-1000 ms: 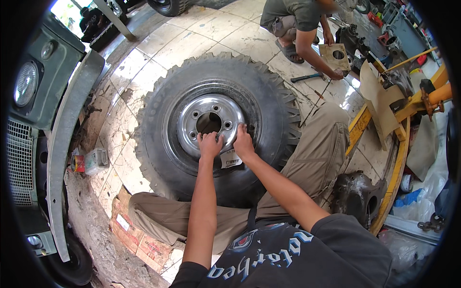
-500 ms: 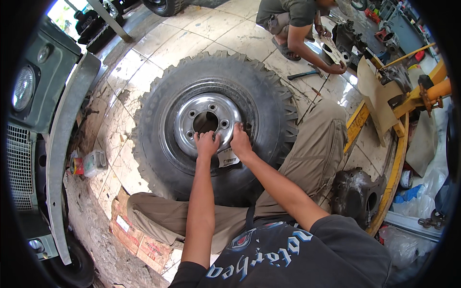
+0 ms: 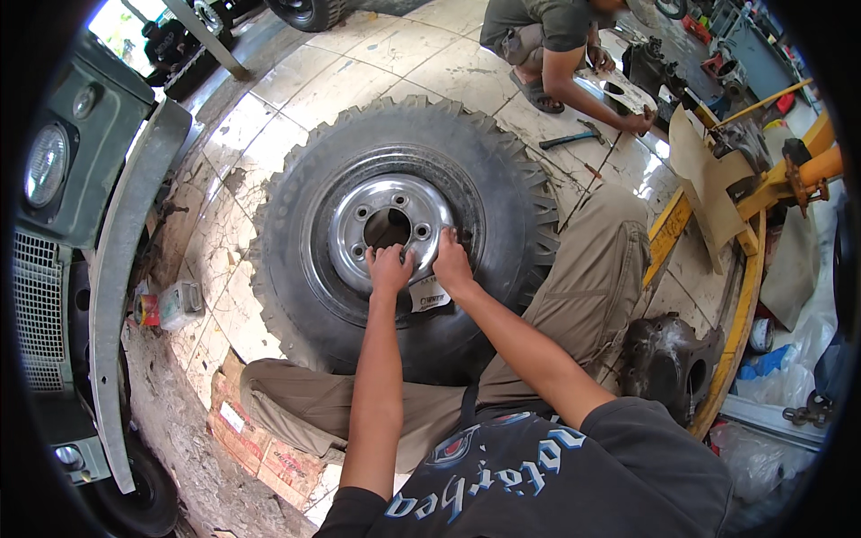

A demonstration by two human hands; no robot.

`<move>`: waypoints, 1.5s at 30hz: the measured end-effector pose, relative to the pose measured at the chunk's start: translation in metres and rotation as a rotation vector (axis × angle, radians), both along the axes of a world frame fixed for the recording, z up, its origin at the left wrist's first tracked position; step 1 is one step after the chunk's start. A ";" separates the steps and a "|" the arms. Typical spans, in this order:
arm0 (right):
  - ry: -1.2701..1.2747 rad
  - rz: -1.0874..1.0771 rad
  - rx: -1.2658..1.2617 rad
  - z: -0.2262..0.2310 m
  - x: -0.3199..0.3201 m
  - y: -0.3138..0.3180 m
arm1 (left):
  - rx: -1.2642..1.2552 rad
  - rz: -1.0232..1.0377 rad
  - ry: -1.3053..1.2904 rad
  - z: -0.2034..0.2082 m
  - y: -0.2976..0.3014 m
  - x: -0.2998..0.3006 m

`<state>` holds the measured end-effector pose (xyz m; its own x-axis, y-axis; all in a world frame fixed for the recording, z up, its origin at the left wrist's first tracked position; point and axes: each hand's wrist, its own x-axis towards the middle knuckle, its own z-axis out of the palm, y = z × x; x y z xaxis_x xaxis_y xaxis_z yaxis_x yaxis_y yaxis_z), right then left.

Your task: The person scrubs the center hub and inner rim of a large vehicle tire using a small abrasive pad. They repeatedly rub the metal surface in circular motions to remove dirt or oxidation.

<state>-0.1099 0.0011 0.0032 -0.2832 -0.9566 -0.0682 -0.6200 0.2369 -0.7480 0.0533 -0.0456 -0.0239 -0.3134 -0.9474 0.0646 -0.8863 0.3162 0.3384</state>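
A large tyre with chunky tread lies flat before my folded legs, around a silver wheel rim with a round centre hole and several bolt holes. My left hand has its fingers bent over the near edge of the centre hole. Beside it, my right hand is closed at the right side of the silver face, one finger pressed near its edge. What is inside that hand is hidden. A white printed label lies on the rim just below my hands.
At the far right a co-worker crouches, handling a pale flat part near a hammer. A vehicle bumper stands left. A dark metal housing and a yellow frame are to my right; cardboard lies lower left.
My hands stay at nearly the same places on the rim. The co-worker's hand and the pale flat part have shifted slightly. The whole view has moved a little.
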 end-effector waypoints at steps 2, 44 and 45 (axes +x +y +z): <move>-0.135 0.011 0.061 0.012 -0.007 -0.008 | -0.010 0.015 0.002 0.000 -0.003 0.006; -0.025 -0.011 -0.049 0.005 -0.004 0.004 | -0.013 -0.012 0.042 0.001 -0.004 0.000; -0.010 0.004 -0.024 0.007 -0.001 0.006 | -0.018 -0.003 0.041 -0.001 -0.003 -0.001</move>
